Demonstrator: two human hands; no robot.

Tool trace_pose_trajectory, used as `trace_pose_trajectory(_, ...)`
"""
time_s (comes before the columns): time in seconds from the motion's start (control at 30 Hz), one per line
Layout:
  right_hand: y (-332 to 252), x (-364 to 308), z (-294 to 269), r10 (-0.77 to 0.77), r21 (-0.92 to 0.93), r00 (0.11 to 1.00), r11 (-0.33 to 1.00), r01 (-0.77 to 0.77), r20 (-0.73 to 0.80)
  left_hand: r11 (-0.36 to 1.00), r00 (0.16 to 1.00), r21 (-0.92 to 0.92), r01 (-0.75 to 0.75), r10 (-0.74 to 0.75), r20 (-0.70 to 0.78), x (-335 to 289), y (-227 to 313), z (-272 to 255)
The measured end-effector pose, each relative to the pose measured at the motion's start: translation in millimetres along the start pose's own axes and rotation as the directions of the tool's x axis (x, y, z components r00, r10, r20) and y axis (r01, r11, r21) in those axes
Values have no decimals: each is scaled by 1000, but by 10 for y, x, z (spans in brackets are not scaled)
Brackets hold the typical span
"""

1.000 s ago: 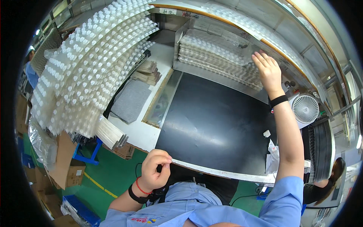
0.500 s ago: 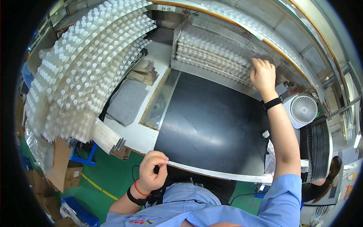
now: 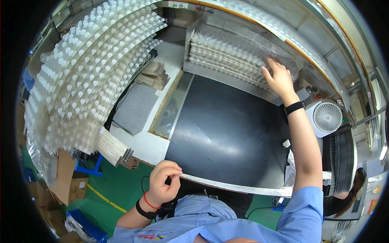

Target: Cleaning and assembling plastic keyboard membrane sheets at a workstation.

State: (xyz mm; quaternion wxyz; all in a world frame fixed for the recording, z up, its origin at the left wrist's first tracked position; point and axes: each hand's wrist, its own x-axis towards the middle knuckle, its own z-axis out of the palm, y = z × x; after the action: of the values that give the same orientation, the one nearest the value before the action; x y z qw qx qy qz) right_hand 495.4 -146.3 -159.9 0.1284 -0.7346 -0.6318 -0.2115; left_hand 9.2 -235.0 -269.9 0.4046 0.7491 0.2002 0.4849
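My right hand is stretched to the far right with its fingers apart and slightly smeared by motion. It hovers at the right end of a stack of clear plastic blister trays, and I see nothing in its grasp. The trays stand in a grey metal-edged bin at the back of the table. By the front edge, my left hand is closed, with thumb and fingertips drawn together; whatever they hold, if anything, is hidden. Between the hands lies a black mat.
Tall stacks of translucent blister trays fill the left side. Grey cloths and small flat pieces lie beside them. A white fan stands at the right, near a small white block. Another person shows at the far right.
My right hand's fingers have spread and shifted slightly left over the tray stack. My left hand has stayed almost still.
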Motion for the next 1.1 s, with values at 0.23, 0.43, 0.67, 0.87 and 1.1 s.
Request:
trace_pose_trajectory(0.23, -203, 100, -119, 259, -122, 956, 953, -276, -139, 974, 968, 71, -216, 223, -115, -42, 309, -319)
trace_pose_trajectory(0.43, 632, 26, 73, 610, 93, 790, 792, -604, -62, 887, 598, 173, -428, 421, -682, 155, 912, -1527)
trace_pose_trajectory(0.67, 259, -78, 27, 572, 153, 799, 820, -551, -186, 926, 766, -365, 97, -304, -566, 616, 1096, -2569)
trace_pose_trajectory(0.87, -1051, -364, -343, 132, 309, 946, 950, -36, -297, 957, 736, -212, 199, -288, -612, 841, 1356, -2467)
trace_pose_trajectory(1.1, -2618, -453, -837, -133, 764, 976, 608, 218, -172, 907, 817, -397, 140, -333, -471, 1118, 1573, -2512)
